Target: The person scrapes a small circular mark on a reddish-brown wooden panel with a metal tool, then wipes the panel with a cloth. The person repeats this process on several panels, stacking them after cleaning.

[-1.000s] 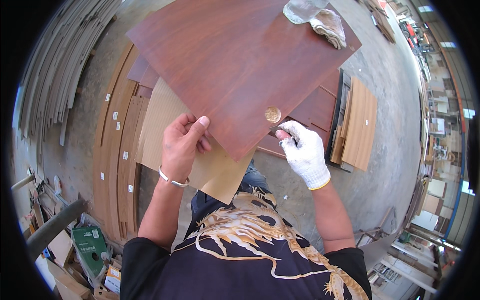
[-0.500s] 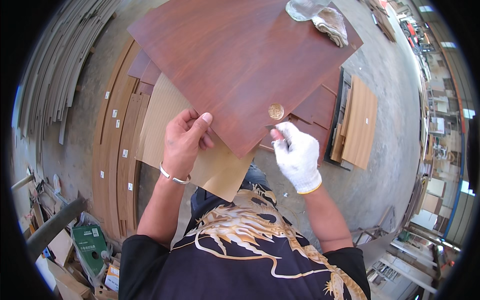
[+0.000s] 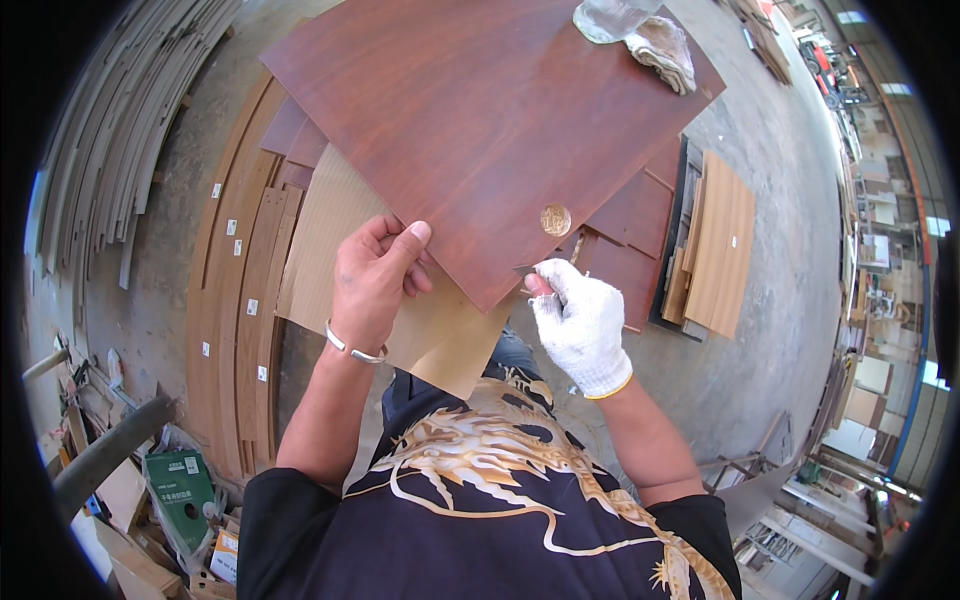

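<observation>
My left hand (image 3: 372,268), bare with a silver bracelet at the wrist, is closed on the near left edge of a reddish-brown wood panel (image 3: 480,140), thumb on top. In a white knit glove with bare fingertips, my right hand (image 3: 582,318) pinches a small thin dark piece (image 3: 523,269) against the panel's right edge, close to the near corner; whether it is a blade or a scrap I cannot tell. A round hole (image 3: 555,220) near that edge shows something golden. A folded white cloth (image 3: 662,55) and a clear plastic bag (image 3: 610,18) lie at the far right corner.
Under the panel is a brown cardboard sheet (image 3: 440,345). Long brown boards (image 3: 222,330) lie to the left, beyond them a stack of grey strips (image 3: 110,130). More red-brown panels (image 3: 640,225) and light wood boards (image 3: 722,250) lie to the right. A green package (image 3: 180,495) stands lower left.
My right hand has slid along the panel's right edge toward me and the near corner, with the dark piece. The panel and my left hand have shifted slightly right.
</observation>
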Demonstrator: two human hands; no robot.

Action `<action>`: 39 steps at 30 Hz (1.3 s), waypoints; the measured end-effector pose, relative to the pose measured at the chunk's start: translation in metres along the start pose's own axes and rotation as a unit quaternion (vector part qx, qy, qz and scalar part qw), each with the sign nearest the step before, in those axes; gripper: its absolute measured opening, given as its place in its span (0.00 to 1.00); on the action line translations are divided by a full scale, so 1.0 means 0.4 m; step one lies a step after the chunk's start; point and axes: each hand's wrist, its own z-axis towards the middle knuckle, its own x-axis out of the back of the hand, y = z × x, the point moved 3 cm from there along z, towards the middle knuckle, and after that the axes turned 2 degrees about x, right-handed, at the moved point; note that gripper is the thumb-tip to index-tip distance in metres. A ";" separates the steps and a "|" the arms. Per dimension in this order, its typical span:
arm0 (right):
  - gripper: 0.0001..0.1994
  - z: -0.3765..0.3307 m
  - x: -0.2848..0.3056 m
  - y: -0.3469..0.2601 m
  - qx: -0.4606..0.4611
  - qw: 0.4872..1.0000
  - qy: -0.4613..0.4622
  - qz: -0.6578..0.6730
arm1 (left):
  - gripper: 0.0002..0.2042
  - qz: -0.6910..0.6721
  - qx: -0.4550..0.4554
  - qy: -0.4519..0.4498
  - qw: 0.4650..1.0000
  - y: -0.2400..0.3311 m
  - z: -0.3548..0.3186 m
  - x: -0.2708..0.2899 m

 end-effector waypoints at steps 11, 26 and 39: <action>0.04 0.005 0.000 0.013 -0.014 1.000 0.013 -0.005 | 0.11 -0.002 0.000 0.002 1.000 -0.001 0.000 0.001; 0.05 -0.009 -0.009 -0.005 -0.002 1.000 0.011 -0.018 | 0.11 -0.005 -0.003 0.007 1.000 -0.006 0.004 0.002; 0.04 -0.016 -0.007 -0.011 -0.015 0.999 0.027 -0.012 | 0.12 -0.013 -0.005 0.004 1.000 -0.004 -0.002 0.002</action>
